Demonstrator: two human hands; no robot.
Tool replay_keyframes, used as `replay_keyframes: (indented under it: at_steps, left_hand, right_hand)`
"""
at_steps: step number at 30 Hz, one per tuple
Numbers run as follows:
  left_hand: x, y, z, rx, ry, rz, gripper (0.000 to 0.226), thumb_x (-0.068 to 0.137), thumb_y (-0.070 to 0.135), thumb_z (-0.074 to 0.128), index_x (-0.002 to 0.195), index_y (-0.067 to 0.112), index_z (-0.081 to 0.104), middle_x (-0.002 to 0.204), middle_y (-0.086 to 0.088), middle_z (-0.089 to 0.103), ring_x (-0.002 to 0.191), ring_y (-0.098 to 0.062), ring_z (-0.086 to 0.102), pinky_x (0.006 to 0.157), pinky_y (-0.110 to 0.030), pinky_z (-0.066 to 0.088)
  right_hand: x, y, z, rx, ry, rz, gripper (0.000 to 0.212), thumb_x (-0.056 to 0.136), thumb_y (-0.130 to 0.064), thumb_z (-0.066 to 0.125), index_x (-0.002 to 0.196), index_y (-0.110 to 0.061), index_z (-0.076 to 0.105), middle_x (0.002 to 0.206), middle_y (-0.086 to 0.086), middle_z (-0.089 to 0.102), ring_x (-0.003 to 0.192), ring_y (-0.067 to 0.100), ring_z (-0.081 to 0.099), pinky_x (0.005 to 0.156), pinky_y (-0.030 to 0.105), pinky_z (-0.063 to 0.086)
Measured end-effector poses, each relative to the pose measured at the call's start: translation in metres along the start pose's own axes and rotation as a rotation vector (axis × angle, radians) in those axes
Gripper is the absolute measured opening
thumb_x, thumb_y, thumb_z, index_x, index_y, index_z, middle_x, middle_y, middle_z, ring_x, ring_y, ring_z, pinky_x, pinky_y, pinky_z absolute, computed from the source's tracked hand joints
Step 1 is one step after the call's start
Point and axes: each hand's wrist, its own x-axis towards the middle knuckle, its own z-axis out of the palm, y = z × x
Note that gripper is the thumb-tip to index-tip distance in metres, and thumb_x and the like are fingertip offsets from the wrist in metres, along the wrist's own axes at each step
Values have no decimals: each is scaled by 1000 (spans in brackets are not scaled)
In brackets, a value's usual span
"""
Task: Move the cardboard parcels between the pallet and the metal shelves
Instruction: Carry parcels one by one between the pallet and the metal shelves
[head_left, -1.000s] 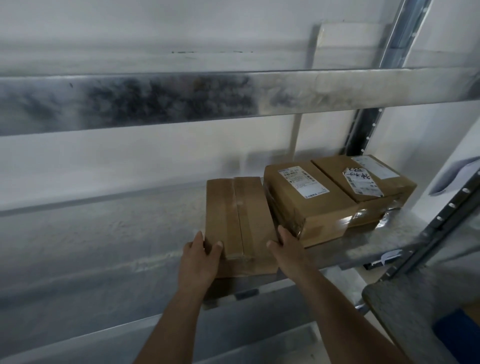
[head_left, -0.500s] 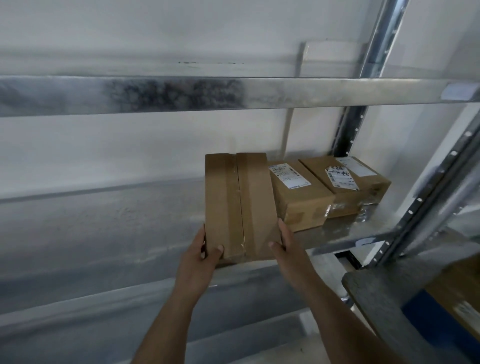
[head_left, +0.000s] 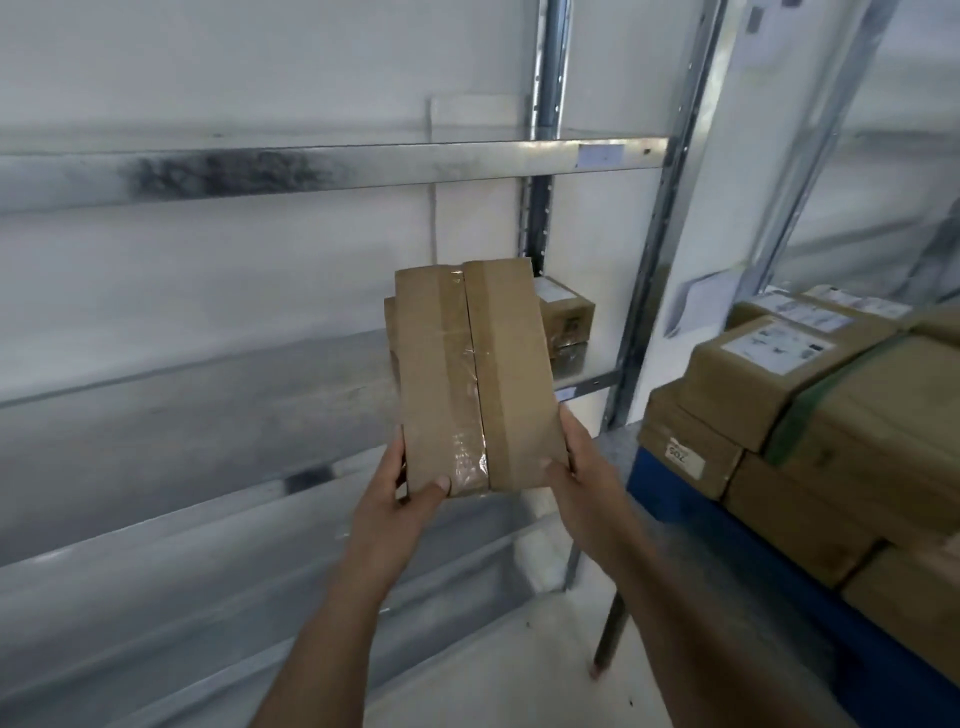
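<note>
I see both hands clamped on the taped cardboard parcel (head_left: 472, 374), left hand (head_left: 400, 499) and right hand (head_left: 582, 483) gripping its near corners, held up before the metal shelf (head_left: 332, 166).

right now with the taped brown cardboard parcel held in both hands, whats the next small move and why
Probably swing the taped brown cardboard parcel right toward the stacked parcels on the blue pallet. The left hand and right hand grip its near end, and it hangs off the metal shelf.
</note>
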Motion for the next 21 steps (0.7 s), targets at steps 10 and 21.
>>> replay_keyframes:
  at_steps: [10, 21]
  left_hand:
    - [-61, 49, 100, -15, -221, 108, 70, 85, 32, 64, 138, 56, 26, 111, 33, 53, 93, 22, 51, 78, -15, 39]
    - [-107, 95, 212, -54, -572, 234, 74, 86, 40, 62, 141, 55, 15, 113, 37, 41, 98, 16, 42, 84, -17, 35]
  right_hand:
    - [-106, 25, -107, -53, 335, 55, 63, 98, -14, 40, 151, -32, 13, 140, -17, 38, 99, -9, 47, 78, 5, 39]
    - [-199, 54, -198, -24, 695, 125, 62, 97, -19, 46, 148, -39, 17, 139, -12, 45, 115, 6, 50, 100, 36, 45]
